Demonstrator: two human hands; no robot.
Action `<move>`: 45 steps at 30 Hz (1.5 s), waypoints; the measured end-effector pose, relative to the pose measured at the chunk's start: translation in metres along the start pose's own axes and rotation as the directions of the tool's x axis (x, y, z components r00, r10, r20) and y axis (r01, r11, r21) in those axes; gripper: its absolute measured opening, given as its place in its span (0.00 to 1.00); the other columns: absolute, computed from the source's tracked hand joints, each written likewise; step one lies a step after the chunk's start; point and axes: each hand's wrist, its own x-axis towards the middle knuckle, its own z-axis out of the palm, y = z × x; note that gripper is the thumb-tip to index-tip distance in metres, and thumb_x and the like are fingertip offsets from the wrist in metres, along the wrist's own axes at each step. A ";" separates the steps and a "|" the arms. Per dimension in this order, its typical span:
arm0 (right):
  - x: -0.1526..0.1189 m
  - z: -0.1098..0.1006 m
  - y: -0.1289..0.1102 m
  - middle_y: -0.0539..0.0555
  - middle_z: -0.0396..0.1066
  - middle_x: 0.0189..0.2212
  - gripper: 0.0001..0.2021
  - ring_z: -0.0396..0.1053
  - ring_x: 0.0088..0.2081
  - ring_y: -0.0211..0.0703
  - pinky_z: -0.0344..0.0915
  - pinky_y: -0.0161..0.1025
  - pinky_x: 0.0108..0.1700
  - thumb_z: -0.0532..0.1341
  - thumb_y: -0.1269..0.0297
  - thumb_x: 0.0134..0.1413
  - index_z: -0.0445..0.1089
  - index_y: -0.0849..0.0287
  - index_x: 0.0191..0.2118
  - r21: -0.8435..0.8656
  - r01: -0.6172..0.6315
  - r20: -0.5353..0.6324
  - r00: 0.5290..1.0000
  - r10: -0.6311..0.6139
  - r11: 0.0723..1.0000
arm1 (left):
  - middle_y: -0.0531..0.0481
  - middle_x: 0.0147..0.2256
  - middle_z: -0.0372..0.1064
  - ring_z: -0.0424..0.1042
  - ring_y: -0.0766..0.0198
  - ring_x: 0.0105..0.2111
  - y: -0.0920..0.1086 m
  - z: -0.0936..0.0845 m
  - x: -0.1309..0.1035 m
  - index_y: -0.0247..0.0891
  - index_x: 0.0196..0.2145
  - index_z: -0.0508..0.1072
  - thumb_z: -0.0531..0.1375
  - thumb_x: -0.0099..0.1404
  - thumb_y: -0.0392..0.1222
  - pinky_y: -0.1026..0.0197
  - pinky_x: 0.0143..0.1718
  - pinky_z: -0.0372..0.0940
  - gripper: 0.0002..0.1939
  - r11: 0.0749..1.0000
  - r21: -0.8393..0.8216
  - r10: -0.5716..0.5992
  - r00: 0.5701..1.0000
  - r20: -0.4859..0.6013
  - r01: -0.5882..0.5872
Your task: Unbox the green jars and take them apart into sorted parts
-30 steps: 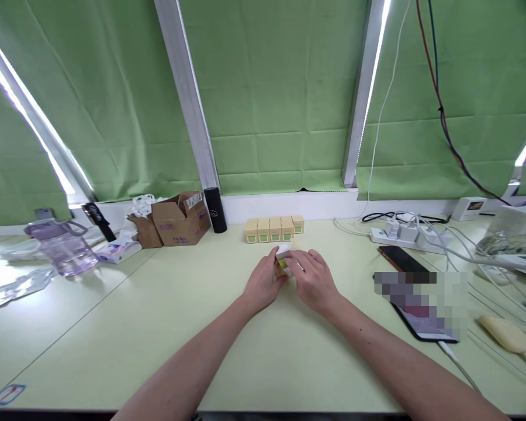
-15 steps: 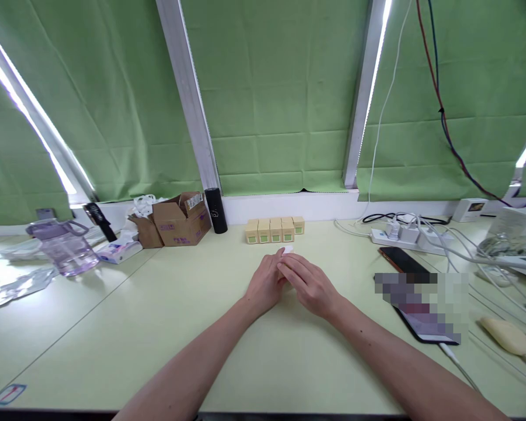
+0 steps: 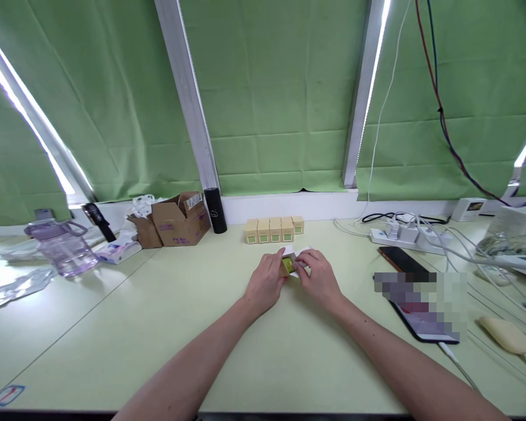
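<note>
A small open box (image 3: 283,268) is held between the two hands, nearer the person than the row at the back of the counter (image 3: 166,345). It is clasped by the fingers of the left hand (image 3: 265,282); those of the right hand (image 3: 319,278) are bent together at its open end, though what is pinched there cannot be told. It is probably light thin card, easily crushed, its flaps bending readily, so it is best gripped gently by the side walls. Five small closed boxes (image 3: 269,229) can be counted in the row, plus one cardboard carton (image 3: 179,228), one black bottle (image 3: 215,211) and one clear jug (image 3: 68,248).
</note>
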 end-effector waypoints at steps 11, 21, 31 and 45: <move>-0.004 0.018 0.001 0.54 0.69 0.34 0.06 0.70 0.34 0.46 0.72 0.45 0.36 0.60 0.71 0.58 0.70 0.56 0.31 0.158 -0.207 0.007 0.978 0.209 0.965 | 0.39 0.56 0.67 0.64 0.48 0.57 0.008 -0.002 0.000 0.47 0.72 0.44 0.54 0.69 0.33 0.55 0.37 0.74 0.38 0.982 0.184 0.029 0.995 0.092 -0.046; -0.001 0.015 0.002 0.55 0.75 0.37 0.09 0.73 0.36 0.46 0.74 0.46 0.40 0.59 0.57 0.62 0.69 0.55 0.33 0.420 -0.302 -0.008 0.942 0.336 0.856 | 0.39 0.56 0.66 0.63 0.48 0.58 0.006 -0.006 0.002 0.48 0.72 0.45 0.55 0.69 0.34 0.56 0.36 0.74 0.39 0.974 0.226 -0.003 1.000 0.012 0.001; 0.003 0.014 0.013 0.57 0.76 0.38 0.17 0.75 0.39 0.50 0.74 0.48 0.41 0.60 0.45 0.61 0.68 0.55 0.38 0.575 -0.371 -0.025 0.883 0.468 0.730 | 0.40 0.56 0.66 0.61 0.48 0.58 0.000 -0.010 0.003 0.47 0.73 0.45 0.56 0.68 0.32 0.51 0.46 0.73 0.40 0.982 0.165 -0.081 0.995 -0.049 0.088; 0.006 0.003 0.030 0.56 0.77 0.36 0.16 0.71 0.35 0.46 0.67 0.43 0.40 0.59 0.48 0.61 0.71 0.56 0.37 0.423 -0.454 0.007 0.867 0.498 0.784 | 0.44 0.54 0.68 0.73 0.61 0.45 -0.018 -0.009 0.008 0.50 0.70 0.48 0.62 0.67 0.41 0.53 0.48 0.72 0.40 0.733 -0.559 -0.527 0.843 -0.108 0.387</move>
